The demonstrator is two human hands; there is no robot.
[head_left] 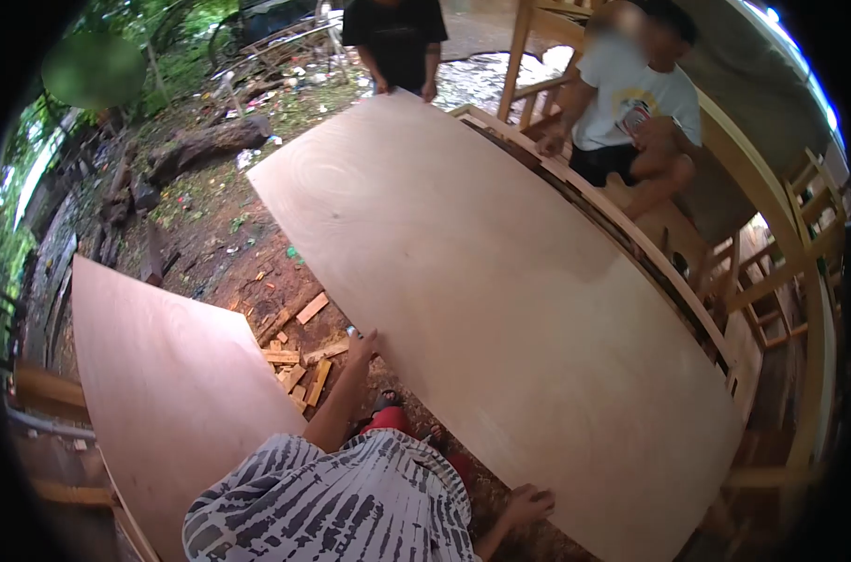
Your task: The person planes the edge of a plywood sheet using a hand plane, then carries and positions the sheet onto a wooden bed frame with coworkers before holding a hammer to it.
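Note:
A large plywood sheet (481, 262) stretches diagonally in front of me, from the person at the far end toward the lower right. My left hand (362, 345) is closed at its near long edge, with a small pale item (353, 332) at the fingers that I cannot make out. Farther down the same edge, my right hand (530, 504) grips the sheet, fingers bent over the rim. A second plywood sheet (172, 356) lies to my left, apart from both hands.
A person in a dark shirt (394, 42) holds the sheet's far end. Another in a white shirt (622, 89) sits beyond its right side, by a wooden frame (594, 192). Wood offcuts (299, 370) litter the ground between the sheets. A log (210, 145) lies farther back.

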